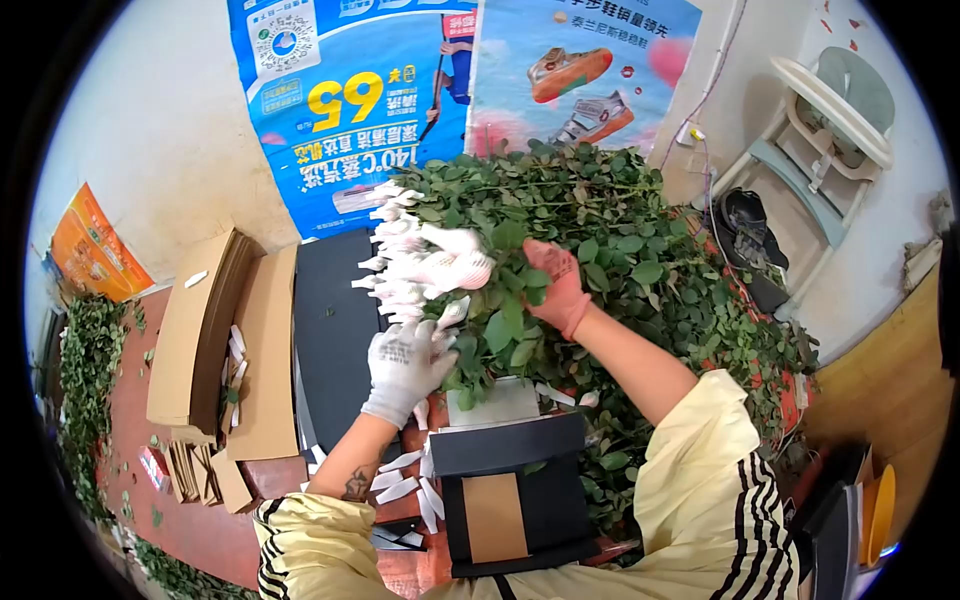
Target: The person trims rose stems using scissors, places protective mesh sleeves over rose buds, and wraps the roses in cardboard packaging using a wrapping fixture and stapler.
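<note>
I note netted buds pointing left, left hand nearest, its hold indeterminable; right hand curled around leafy stems.

The buds lie beside the foliage, which spreads to their right. Behind them hang posters; left of them is the board, and farther left, the cardboard. The left hand is at their near side, the right hand to their right. Nearer than the buds lie strips and the stand; the chair stands far to their right.
</note>
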The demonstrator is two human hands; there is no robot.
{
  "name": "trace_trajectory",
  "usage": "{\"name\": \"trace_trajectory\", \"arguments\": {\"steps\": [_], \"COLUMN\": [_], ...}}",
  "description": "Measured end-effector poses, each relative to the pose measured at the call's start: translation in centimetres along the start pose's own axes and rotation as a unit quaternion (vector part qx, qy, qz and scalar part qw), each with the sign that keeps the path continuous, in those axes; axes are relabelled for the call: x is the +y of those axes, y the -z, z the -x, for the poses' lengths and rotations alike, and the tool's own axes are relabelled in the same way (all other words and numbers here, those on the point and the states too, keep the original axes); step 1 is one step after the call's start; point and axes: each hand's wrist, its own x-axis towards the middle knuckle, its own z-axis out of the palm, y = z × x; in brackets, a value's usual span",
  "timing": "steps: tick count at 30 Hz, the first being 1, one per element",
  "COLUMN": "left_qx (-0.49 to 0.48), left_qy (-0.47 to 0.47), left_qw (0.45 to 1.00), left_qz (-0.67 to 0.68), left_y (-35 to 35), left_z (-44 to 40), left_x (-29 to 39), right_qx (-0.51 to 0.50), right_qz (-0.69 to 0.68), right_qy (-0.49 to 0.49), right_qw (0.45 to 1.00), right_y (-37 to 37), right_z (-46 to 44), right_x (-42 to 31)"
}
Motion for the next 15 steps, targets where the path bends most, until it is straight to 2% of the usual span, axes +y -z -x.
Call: {"name": "trace_trajectory", "arguments": {"steps": [1,3,4,5,7,8,9,10,13,15], "left_qx": [0.035,0.103,0.013,-0.017,0.011,0.018,-0.008,-0.035,-0.06,-0.092], "left_qy": [-0.036,-0.065,-0.042,-0.075,-0.118,-0.123,-0.135,-0.147,-0.15,-0.153], "left_qw": [0.999,0.992,0.996,0.988,0.992,0.991,0.985,0.973,0.978,0.98], "left_qz": [-0.004,-0.032,-0.083,-0.133,-0.043,-0.041,-0.108,-0.174,-0.13,-0.088], "left_y": [0.1,0.1,-0.7,-3.2,-7.8,-11.6,-15.8,-16.1,-15.8,-13.7], "left_z": [0.3,-0.3,-1.2,-2.3,-4.4,-5.8,-7.1,-7.8,-9.2,-9.8], "left_x": [0.0,1.1,1.3,0.6,-0.9,-1.8,-2.8,-2.5,-2.7,-1.9], "right_qx": [-0.002,-0.028,-0.012,-0.01,-0.028,-0.055,-0.05,-0.07,-0.11,0.009], "right_qz": [-0.005,0.169,0.169,0.17,0.157,0.178,0.187,0.194,0.175,0.16], "right_qy": [0.004,-0.024,-0.008,-0.002,-0.007,-0.014,-0.016,-0.021,-0.048,0.034], "right_qw": [1.0,0.985,0.986,0.985,0.987,0.982,0.981,0.978,0.977,0.987], "right_y": [-0.6,-1.6,-2.5,-3.1,-3.3,-2.9,-2.6,-2.5,-2.0,-1.1], "right_z": [0.2,0.5,0.7,0.9,1.3,1.5,1.6,1.9,2.7,3.9], "right_x": [-0.9,-2.5,-2.3,-2.2,-1.8,-2.0,-2.2,-2.4,-1.6,-0.9]}}
